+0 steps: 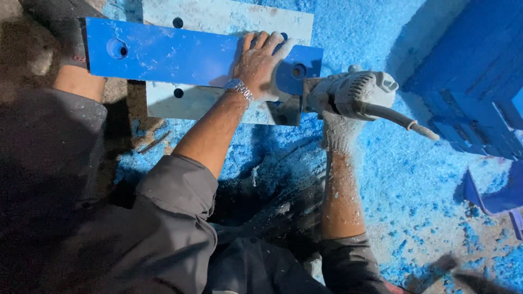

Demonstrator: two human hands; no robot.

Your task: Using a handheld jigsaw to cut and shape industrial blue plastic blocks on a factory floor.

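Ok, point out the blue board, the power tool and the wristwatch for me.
blue board (163, 51): head view, on its flat top face, left of the hand.
power tool (359, 92): head view, on its dusty grey body.
wristwatch (238, 87): head view, on the metal band at the left wrist.

Bright blue plastic strip (163, 51), pale blue board (229, 19) — dust-grey power tool (354, 95), blue shavings (408, 179)
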